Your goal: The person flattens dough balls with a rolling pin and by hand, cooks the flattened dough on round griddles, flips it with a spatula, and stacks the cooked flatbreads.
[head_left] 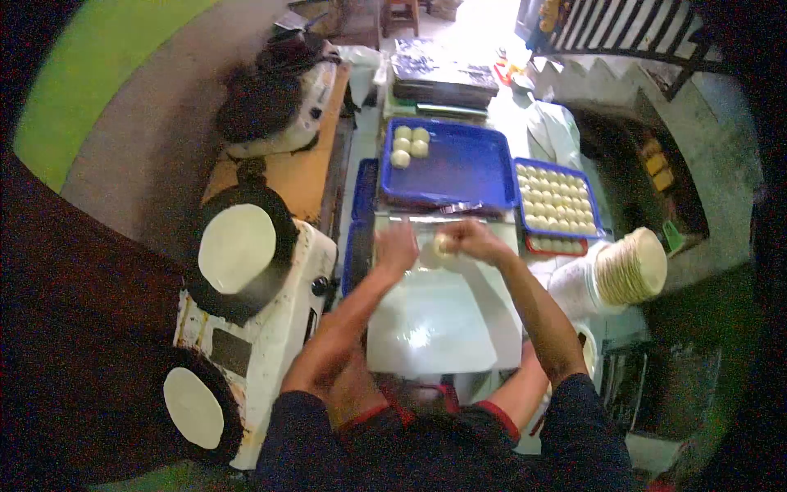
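My right grip (pixel 475 240) pinches a dough ball (pixel 443 245) over the white board (pixel 426 324). My left grip (pixel 398 247) (blurred) is nearby; its closure I cannot tell.

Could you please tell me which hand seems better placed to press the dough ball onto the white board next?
Probably the right hand: it is at the dough ball, over the white board, while the left hand is apart from the ball.
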The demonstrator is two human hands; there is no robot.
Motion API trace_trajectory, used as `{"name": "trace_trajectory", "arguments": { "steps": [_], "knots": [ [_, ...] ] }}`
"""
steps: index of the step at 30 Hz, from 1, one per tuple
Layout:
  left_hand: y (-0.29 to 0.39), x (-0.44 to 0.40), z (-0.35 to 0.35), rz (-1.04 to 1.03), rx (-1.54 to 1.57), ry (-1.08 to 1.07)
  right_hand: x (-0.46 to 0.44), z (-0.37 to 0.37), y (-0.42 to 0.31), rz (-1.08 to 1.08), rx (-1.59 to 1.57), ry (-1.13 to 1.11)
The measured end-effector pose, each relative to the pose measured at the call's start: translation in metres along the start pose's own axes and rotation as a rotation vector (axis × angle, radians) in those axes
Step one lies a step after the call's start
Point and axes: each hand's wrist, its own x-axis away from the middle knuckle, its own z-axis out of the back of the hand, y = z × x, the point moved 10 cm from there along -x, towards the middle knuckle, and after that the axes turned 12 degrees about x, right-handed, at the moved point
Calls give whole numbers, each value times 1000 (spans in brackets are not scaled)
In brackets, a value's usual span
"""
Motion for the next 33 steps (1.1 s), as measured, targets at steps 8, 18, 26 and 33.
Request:
{"name": "trace_trajectory", "arguments": {
  "steps": [8,18,26,33],
  "knots": [
    [92,-1,103,-224,137,162,45,-124,73,77,659,165],
    [117,72,105,-409,116,95,44,-125,33,7,904,352],
    [63,149,77,-355,196,96,107,-149,44,96,791,388],
    [56,141,94,-271,155,144,108,-80,40,215,543,467]
  ]
}}
